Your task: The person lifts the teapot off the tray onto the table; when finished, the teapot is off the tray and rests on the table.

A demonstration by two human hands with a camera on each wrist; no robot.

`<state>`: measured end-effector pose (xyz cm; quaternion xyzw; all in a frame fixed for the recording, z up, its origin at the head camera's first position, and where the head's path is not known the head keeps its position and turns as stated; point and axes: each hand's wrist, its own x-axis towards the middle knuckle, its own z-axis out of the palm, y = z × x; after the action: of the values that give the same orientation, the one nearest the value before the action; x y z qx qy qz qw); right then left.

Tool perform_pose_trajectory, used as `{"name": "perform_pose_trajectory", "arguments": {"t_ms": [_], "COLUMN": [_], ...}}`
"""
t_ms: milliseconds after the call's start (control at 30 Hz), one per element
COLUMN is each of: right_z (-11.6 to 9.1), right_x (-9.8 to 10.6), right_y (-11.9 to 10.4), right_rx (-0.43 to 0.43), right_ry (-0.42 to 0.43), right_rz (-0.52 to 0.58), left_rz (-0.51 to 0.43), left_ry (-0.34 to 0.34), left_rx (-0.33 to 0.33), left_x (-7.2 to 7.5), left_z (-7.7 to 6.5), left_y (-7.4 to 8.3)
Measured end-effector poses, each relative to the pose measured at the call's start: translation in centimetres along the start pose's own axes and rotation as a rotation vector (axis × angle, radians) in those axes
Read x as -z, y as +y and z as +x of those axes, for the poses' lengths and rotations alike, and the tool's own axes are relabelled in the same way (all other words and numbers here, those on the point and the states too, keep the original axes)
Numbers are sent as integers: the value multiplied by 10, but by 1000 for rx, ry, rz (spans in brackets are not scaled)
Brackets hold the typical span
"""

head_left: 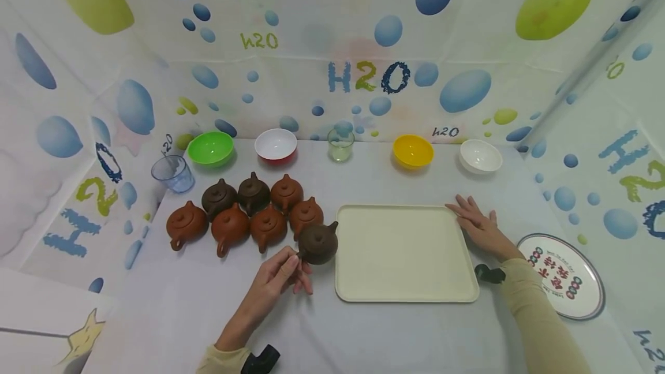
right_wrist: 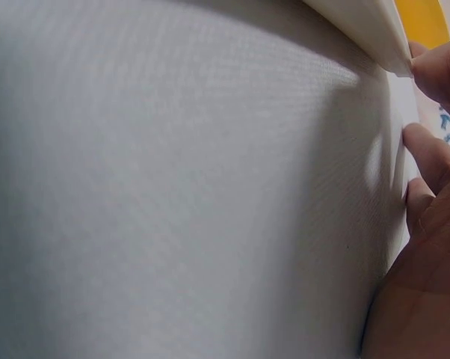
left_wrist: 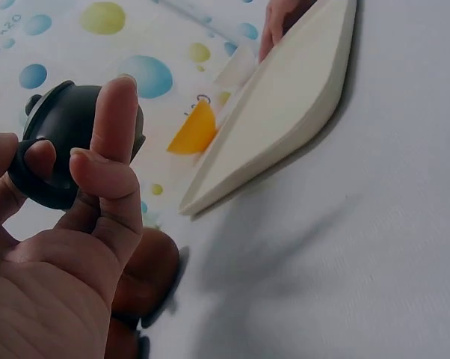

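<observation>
A dark brown teapot point(head_left: 318, 243) hangs by its handle from my left hand point(head_left: 279, 277), thumb and fingers pinching the handle. In the left wrist view a finger passes through the handle loop of the teapot point(left_wrist: 64, 123), which is off the table. Its spout overlaps the left edge of a cream rectangular tray point(head_left: 405, 255) in the head view. My right hand point(head_left: 480, 228) lies at the tray's far right corner, fingers extended and fingertips right at the rim. Left of the held pot, several reddish-brown teapots point(head_left: 268, 225) and two dark teapots point(head_left: 253, 191) stand close together.
Along the back stand a green bowl point(head_left: 210, 149), a red-and-white bowl point(head_left: 276, 145), a greenish glass point(head_left: 340, 146), a yellow bowl point(head_left: 413, 152) and a white bowl point(head_left: 480, 156). A bluish glass point(head_left: 174, 175) is at left. A round printed plate point(head_left: 568, 281) lies under the right forearm.
</observation>
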<state>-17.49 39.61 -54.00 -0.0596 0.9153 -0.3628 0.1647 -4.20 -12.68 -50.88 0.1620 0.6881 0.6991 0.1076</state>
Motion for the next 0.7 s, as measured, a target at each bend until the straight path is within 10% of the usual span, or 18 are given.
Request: {"name": "perform_pose_trajectory", "arguments": {"t_ms": [400, 700], "right_z": [-5, -2], "right_x": [1, -2], "right_y": [0, -5], "right_rx": [16, 33], "right_ry": [-10, -10], "right_rz": [-31, -18], "left_rz": [-46, 43], "left_ry": [348, 642], "left_rx": [-89, 21], "left_x": [67, 117], "left_z": [-54, -97], "left_y": [22, 34]}}
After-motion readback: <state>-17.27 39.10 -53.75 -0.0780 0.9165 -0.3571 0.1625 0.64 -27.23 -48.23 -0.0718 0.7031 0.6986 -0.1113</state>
